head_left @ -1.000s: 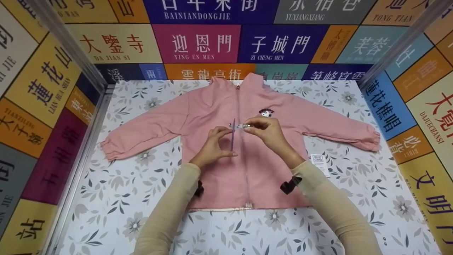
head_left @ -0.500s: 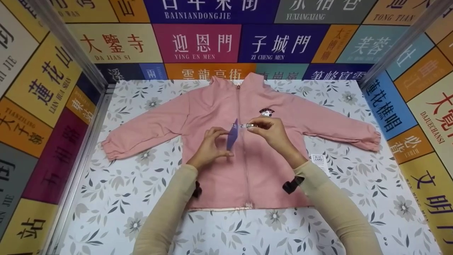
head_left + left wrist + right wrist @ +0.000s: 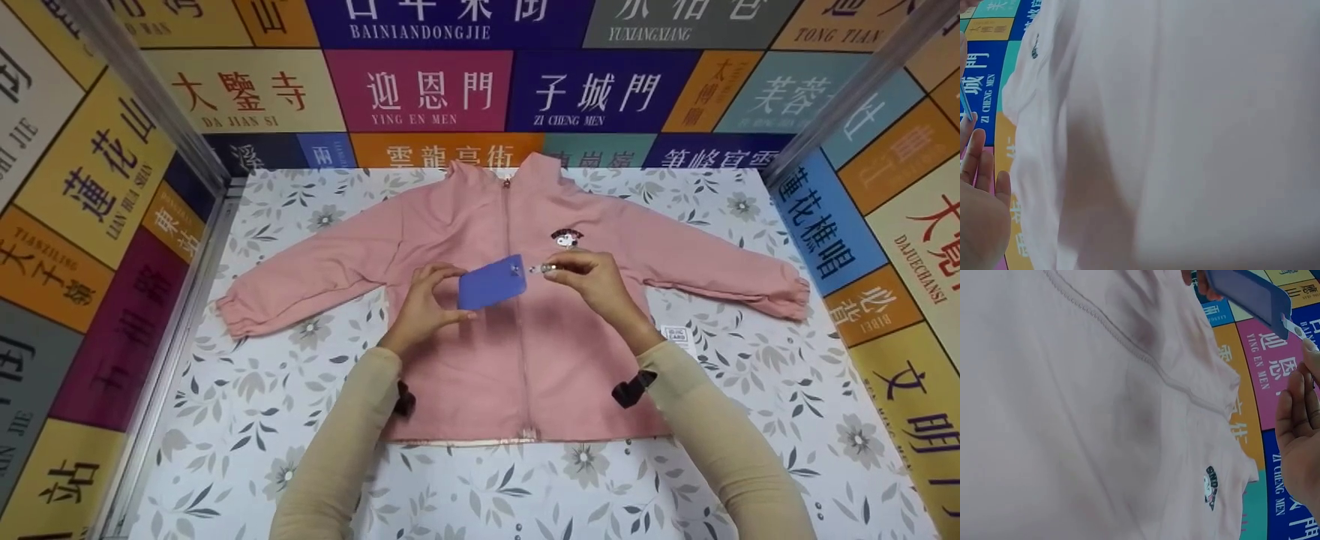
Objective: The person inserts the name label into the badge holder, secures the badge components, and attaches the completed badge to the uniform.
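A blue-purple card holder [image 3: 491, 283] is up over the pink zip jacket [image 3: 585, 352], one flat face showing in the head view. My left hand [image 3: 420, 304] grips it at its left end between thumb and fingers. At its right end, a short clear strap with a metal clip [image 3: 550, 268] comes off the slot, and my right hand [image 3: 589, 281] pinches that clip. In the right wrist view the strap [image 3: 1293, 328] runs from the holder's slot to my thumb. The left wrist view shows just a blue edge of the holder [image 3: 964, 101] at its left border.
The jacket lies front up with sleeves spread, a small cartoon print [image 3: 566, 238] on its chest. A white printed card [image 3: 677, 337] lies by its right side on the floral tabletop [image 3: 217, 420]. Sign-printed panels [image 3: 427, 90] stand behind and at both sides.
The card holder has turned from edge-on to flat face toward the head camera. My left hand has shifted slightly left, my right hand slightly right. The jacket stays put.
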### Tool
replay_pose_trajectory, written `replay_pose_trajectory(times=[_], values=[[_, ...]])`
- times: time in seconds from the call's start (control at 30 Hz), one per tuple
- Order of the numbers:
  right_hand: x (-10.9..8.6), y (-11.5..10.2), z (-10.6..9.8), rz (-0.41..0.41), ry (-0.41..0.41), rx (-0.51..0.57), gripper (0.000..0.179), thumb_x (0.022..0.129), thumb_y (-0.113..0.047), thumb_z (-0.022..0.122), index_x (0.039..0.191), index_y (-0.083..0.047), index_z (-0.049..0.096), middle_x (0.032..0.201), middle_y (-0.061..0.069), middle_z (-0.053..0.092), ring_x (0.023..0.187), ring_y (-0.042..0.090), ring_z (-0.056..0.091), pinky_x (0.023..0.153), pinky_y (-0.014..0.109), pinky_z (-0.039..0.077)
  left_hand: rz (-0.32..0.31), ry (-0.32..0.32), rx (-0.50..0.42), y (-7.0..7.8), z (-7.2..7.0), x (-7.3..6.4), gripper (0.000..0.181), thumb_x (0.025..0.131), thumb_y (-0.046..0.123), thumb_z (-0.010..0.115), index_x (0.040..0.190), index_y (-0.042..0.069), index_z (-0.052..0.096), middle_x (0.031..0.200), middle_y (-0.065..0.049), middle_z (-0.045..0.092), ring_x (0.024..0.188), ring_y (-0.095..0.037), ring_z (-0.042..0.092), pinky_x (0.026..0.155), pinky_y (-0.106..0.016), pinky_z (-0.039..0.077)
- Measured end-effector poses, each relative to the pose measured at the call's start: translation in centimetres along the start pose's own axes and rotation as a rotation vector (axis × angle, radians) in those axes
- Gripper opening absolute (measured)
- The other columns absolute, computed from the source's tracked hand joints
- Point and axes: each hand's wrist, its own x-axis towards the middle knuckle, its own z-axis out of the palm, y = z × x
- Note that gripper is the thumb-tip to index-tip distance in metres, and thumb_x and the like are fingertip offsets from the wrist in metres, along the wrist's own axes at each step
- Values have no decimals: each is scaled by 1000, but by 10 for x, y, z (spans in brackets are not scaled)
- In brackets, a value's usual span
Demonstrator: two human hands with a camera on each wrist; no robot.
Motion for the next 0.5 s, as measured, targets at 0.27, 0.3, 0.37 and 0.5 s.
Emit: replay_pose_trajectory(times=[0.27, 0.3, 0.37, 0.5], values=[[-6, -10, -1, 30, -3, -61, 21, 85, -5, 76, 103, 3, 75, 97, 6, 74, 88, 4, 66, 79, 18, 56, 26, 4, 33, 6, -7, 3, 68, 59, 19, 96, 121, 11, 69, 128, -8, 60, 124, -28, 42, 111, -47, 34], [-7, -13, 0, 32, -1, -70, 21, 84, -5, 76, 103, 4, 75, 97, 8, 74, 88, 5, 65, 79, 18, 56, 24, 3, 37, 6, -8, 3, 68, 59, 19, 96, 121, 12, 69, 128, -7, 60, 125, -27, 42, 112, -47, 34], [-7, -15, 1, 40, 3, -73, 21, 84, -5, 76, 103, 3, 75, 97, 10, 73, 88, 5, 65, 79, 18, 56, 19, 1, 38, 6, -9, 4, 68, 59, 20, 96, 122, 13, 69, 129, -7, 59, 125, -26, 42, 112, -47, 34], [-7, -15, 0, 34, 1, -55, 23, 83, -4, 77, 104, 7, 74, 97, 14, 71, 87, 6, 64, 79, 18, 55, 15, 2, 33, 8, -11, 4, 68, 60, 20, 96, 122, 14, 69, 129, -6, 59, 125, -25, 41, 112, -46, 34]])
